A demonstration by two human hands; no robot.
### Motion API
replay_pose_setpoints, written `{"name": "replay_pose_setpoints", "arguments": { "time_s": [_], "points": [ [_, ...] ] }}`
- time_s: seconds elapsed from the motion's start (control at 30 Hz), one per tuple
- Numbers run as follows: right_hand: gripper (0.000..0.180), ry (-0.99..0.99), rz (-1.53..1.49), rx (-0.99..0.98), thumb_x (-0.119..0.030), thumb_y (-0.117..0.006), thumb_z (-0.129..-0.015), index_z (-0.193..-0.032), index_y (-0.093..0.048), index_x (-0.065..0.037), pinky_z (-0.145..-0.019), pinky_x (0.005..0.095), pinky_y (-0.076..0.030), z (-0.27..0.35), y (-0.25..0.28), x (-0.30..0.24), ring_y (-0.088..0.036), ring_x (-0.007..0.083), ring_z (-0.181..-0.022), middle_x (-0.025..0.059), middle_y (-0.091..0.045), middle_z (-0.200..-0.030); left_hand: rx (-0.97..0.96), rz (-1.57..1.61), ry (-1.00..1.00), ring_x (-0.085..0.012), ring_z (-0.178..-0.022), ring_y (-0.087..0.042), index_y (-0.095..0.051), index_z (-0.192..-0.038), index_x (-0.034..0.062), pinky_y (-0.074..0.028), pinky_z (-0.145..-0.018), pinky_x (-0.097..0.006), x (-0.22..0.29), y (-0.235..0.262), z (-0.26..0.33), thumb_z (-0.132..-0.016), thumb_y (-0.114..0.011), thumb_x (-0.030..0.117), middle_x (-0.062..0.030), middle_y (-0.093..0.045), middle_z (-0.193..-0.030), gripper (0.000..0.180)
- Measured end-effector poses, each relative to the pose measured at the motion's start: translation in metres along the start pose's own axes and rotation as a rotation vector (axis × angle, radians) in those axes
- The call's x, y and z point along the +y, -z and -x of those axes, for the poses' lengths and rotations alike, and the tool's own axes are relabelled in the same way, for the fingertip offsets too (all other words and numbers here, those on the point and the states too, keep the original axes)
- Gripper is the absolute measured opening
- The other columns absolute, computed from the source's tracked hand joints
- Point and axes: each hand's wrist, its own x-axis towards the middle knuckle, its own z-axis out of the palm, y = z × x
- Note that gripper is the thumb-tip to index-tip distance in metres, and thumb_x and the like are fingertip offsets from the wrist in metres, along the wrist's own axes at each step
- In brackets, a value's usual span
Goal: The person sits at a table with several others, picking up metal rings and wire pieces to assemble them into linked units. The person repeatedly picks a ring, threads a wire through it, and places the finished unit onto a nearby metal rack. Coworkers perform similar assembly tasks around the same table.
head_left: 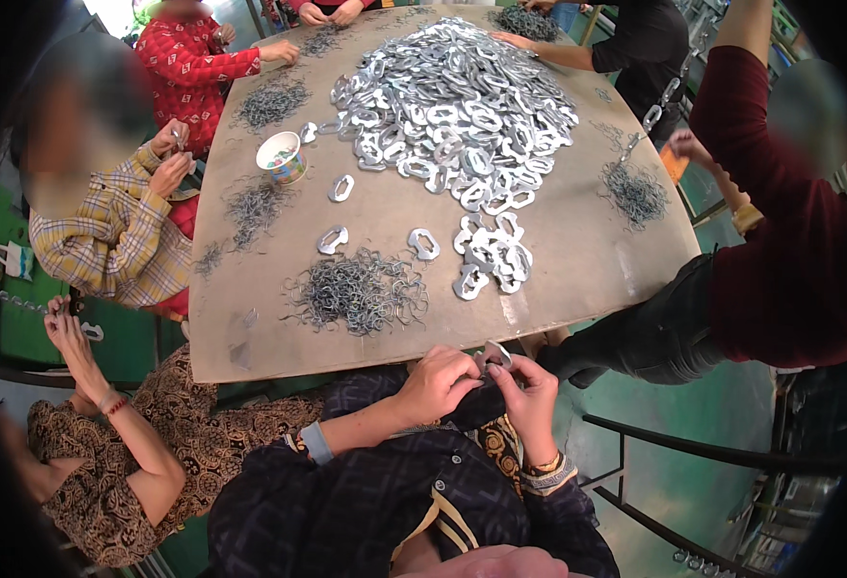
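Just off the table's near edge, my left hand (437,382) and my right hand (530,397) meet around a silver oval metal link (494,354). Fingers and thumbs of both hands pinch it from either side, hiding part of it. Any small wire piece between the fingertips is too small to make out. Closest to my hands on the table, a small group of the same links (493,255) lies at the end of a large heap (462,106). Left of that group is a tangled pile of thin, curved grey wire hooks (358,292). Two single links (423,244) (333,240) lie behind the pile.
The brown-covered table (597,279) carries more wire-hook piles (271,104) (634,193) along its sides and a paper cup (282,159). Several people work around it. A person in a dark red top (780,260) stands close at right, beside a linked chain (669,96).
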Motion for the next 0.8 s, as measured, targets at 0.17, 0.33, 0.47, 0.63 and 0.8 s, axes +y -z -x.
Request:
{"name": "replay_pose_setpoints", "arguments": {
  "time_s": [0.17, 0.33, 0.47, 0.63, 0.8],
  "points": [
    [0.013, 0.192, 0.152, 0.029, 0.004, -0.069, -0.08, -0.092, -0.072, 0.001, -0.068, 0.027, -0.052, 0.015, -0.006, -0.01, -0.067, 0.0167, -0.073, 0.0096, -0.071, -0.081, 0.004, 0.046, 0.041, -0.031, -0.083, -0.063, -0.058, -0.083, 0.0058, -0.045, -0.08, -0.04, -0.005, -0.004, 0.011, -0.077, -0.073, 0.006, -0.0093, -0.066, -0.085, 0.016],
    [0.014, 0.215, 0.181, 0.023, 0.005, -0.069, -0.079, -0.092, -0.072, 0.0, -0.072, 0.031, -0.052, 0.023, -0.008, -0.003, -0.068, 0.0237, -0.077, 0.0116, -0.072, -0.086, -0.036, 0.118, 0.073, -0.031, -0.085, -0.064, -0.059, -0.084, 0.0052, -0.046, -0.081, -0.04, -0.01, -0.001, 0.014, -0.077, -0.074, 0.006, -0.0097, -0.067, -0.086, 0.017],
    [0.014, 0.206, 0.172, 0.024, 0.004, -0.069, -0.079, -0.092, -0.072, 0.0, -0.072, 0.0315, -0.052, 0.024, -0.009, 0.0, -0.068, 0.0244, -0.077, 0.012, -0.072, -0.085, -0.113, 0.172, 0.137, -0.029, -0.088, -0.065, -0.062, -0.086, 0.0032, -0.049, -0.079, -0.038, -0.013, 0.004, 0.013, -0.076, -0.075, 0.006, -0.0101, -0.068, -0.089, 0.017],
    [0.013, 0.195, 0.192, 0.034, 0.005, -0.07, -0.078, -0.09, -0.072, 0.0, -0.071, 0.0321, -0.051, 0.027, -0.008, 0.003, -0.067, 0.0259, -0.075, 0.0127, -0.071, -0.083, -0.15, 0.21, 0.169, -0.0251, -0.091, -0.067, -0.067, -0.092, 0.0021, -0.051, -0.079, -0.034, -0.018, 0.026, 0.006, -0.08, -0.073, 0.006, -0.0089, -0.07, -0.095, 0.014],
    [0.013, 0.216, 0.222, 0.059, 0.004, -0.071, -0.077, -0.09, -0.071, 0.0, -0.071, 0.0326, -0.051, 0.028, -0.008, 0.009, -0.067, 0.0262, -0.076, 0.0125, -0.071, -0.083, 0.124, -0.442, 0.052, -0.0297, -0.083, -0.062, -0.069, -0.085, 0.0026, -0.05, -0.076, -0.04, -0.072, 0.06, -0.014, -0.078, -0.072, 0.008, -0.0099, -0.064, -0.085, 0.01]
  ]
}}
